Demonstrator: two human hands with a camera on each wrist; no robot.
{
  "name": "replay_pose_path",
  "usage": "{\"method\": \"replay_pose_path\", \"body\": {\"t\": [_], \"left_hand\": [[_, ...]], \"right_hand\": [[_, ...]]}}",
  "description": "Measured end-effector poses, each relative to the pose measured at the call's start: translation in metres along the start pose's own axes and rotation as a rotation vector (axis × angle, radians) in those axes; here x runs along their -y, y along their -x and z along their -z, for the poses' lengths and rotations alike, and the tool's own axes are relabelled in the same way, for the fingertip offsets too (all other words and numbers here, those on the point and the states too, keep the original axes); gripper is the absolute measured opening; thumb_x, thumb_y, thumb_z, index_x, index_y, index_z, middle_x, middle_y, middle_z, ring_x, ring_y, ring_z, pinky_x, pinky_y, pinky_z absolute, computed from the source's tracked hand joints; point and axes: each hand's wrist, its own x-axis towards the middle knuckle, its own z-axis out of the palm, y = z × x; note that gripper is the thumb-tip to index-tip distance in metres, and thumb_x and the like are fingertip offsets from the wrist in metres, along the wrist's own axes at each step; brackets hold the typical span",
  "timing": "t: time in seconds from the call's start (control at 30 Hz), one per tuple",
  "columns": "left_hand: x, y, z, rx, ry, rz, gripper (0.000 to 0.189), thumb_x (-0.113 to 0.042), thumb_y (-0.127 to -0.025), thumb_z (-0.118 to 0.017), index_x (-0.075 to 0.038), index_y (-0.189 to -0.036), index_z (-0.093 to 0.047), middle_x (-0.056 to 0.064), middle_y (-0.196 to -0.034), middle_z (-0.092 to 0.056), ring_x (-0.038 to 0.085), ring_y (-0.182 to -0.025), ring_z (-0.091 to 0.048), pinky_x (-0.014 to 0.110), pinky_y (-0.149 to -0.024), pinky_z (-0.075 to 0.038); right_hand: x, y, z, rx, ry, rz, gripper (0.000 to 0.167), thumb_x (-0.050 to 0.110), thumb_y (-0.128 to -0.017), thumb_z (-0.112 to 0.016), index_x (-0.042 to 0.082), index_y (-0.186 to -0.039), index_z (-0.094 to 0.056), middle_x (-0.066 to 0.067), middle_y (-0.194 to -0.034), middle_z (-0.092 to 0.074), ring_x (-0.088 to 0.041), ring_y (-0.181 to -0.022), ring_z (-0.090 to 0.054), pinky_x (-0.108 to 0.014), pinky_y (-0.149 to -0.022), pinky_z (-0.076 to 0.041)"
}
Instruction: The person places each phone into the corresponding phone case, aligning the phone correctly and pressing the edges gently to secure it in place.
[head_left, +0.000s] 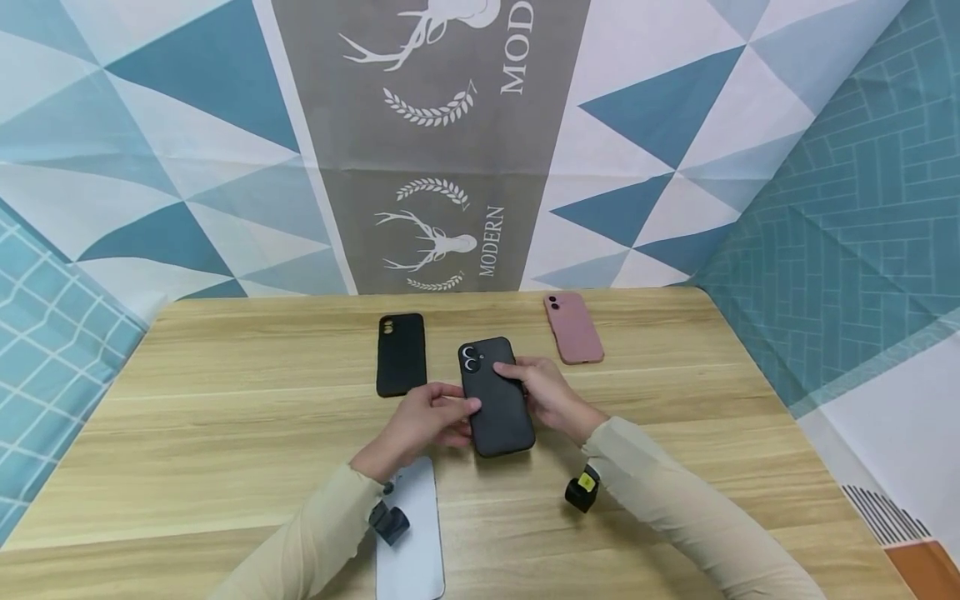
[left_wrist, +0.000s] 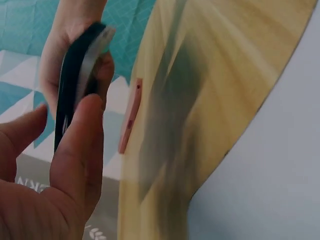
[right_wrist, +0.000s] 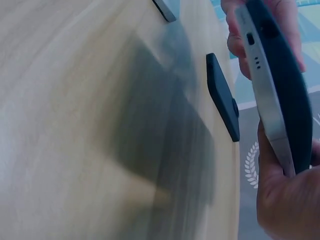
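Both hands hold a phone in a dark case (head_left: 504, 421) above the table, its back with two ringed camera lenses turned up. The right hand (head_left: 553, 398) grips its right edge, thumb lying across the back. At the left edge is the left hand (head_left: 427, 421), with its thumb tip over the rim and fingers curled beneath. In the right wrist view, the phone's pale metal side (right_wrist: 267, 95) with port and speaker holes shows beside the dark case (right_wrist: 295, 100). The left wrist view shows the case (left_wrist: 70, 80) edge-on between the left thumb and fingers; the thumb appears slightly apart there.
A black phone case (head_left: 401, 358) lies behind the left hand, and a pink one (head_left: 576, 329) lies at the back right. Under the left forearm is a flat white phone-like piece (head_left: 420, 542), partly hidden. Patterned cloth (head_left: 442, 150) hangs behind the wooden table (head_left: 225, 400).
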Motion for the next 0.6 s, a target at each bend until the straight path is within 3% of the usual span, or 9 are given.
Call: {"method": "replay_pose_path", "body": {"t": [0.23, 0.6], "left_hand": [[-0.011, 0.002, 0.013, -0.039, 0.109, -0.051, 0.046, -0.033, -0.095, -0.054, 0.004, -0.123, -0.05, 0.022, -0.111, -0.063, 0.024, -0.089, -0.069, 0.038, -0.078, -0.057], [-0.014, 0.0, 0.017, 0.032, 0.071, -0.068, 0.044, -0.03, -0.094, -0.055, 0.005, -0.12, -0.055, 0.006, -0.088, -0.067, 0.014, -0.073, -0.069, 0.033, -0.071, -0.059]], "right_hand": [[0.006, 0.004, 0.007, 0.166, 0.044, 0.015, 0.044, 0.016, -0.091, -0.057, -0.011, -0.125, -0.05, 0.005, -0.079, -0.068, -0.008, -0.073, -0.066, -0.024, -0.066, -0.054], [0.008, 0.009, 0.004, 0.358, 0.166, -0.007, 0.038, 0.016, -0.09, -0.057, -0.009, -0.118, -0.056, 0.004, -0.077, -0.069, -0.008, -0.07, -0.066, -0.022, -0.063, -0.054]]}}
